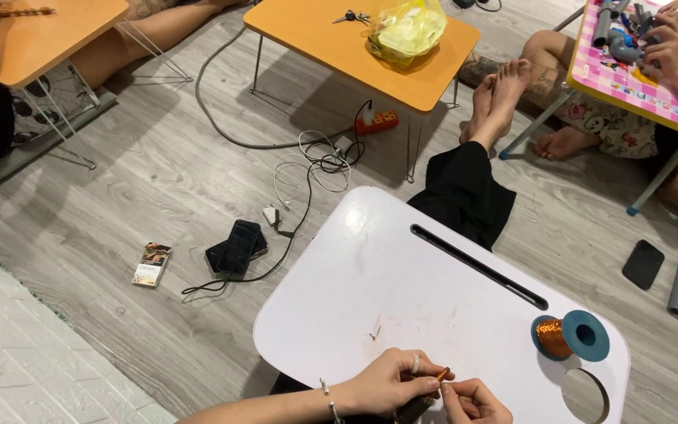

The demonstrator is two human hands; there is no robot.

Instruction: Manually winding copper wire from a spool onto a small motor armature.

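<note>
Nearby, copper wire spool [570, 336] on white lap table [402, 275] — phones [237, 247] on floor

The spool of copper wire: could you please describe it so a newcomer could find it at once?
Start at the white lap table nearest the camera and follow its long dark slot to the right end. Just below lies the teal plastic spool wound with copper wire, above a round hole. Nothing else there is teal.

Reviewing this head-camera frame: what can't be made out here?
- Small copper-coloured piece pinched between left hand and right hand: mostly covered by fingers, kind unclear.
- Right hand: cut off by the bottom edge.
- Dark item under the hands: hidden by them.
- Parts on pink table: too small.
</note>
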